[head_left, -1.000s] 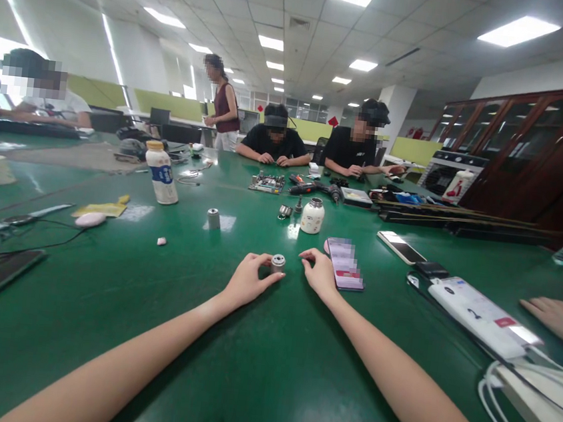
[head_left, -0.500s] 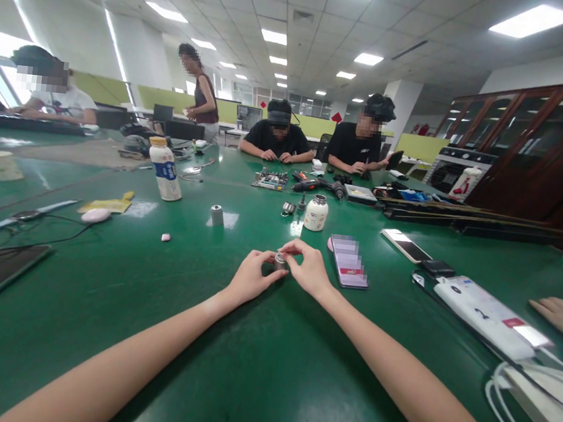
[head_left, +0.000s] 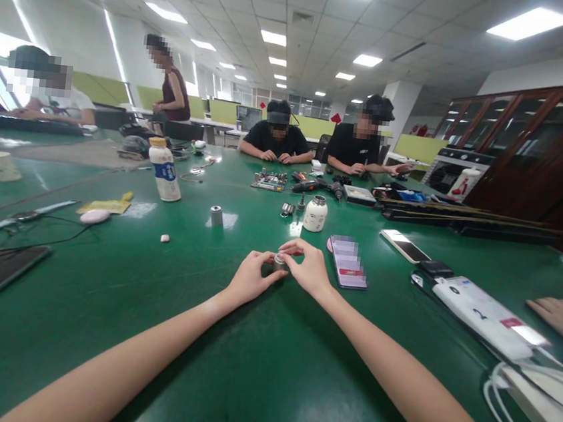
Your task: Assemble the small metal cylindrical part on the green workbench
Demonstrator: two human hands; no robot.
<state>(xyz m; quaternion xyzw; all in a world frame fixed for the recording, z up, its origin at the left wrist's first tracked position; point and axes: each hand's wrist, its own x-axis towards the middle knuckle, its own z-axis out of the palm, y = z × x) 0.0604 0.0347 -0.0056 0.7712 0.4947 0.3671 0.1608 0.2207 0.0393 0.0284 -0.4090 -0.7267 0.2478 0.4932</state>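
Note:
A small silver metal cylinder [head_left: 279, 262] stands on the green table [head_left: 265, 370] straight ahead of me. My left hand [head_left: 251, 277] grips its left side with thumb and fingers. From the right, my right hand [head_left: 308, 267] closes its fingertips over the cylinder's top, hiding most of it. A second small silver cylinder [head_left: 216, 215] stands farther back to the left. A white jar with a metal lid [head_left: 315, 214] sits behind my hands.
A phone [head_left: 348, 261] lies just right of my right hand, another phone [head_left: 404, 246] and a white power bank [head_left: 486, 315] farther right. A white bottle [head_left: 164, 170] stands back left. Another person's hand [head_left: 562, 320] rests at the right edge. Several people sit across the table.
My right hand moved left from beside the phone onto the cylinder that my left hand holds. The standing person in the background walked to the left.

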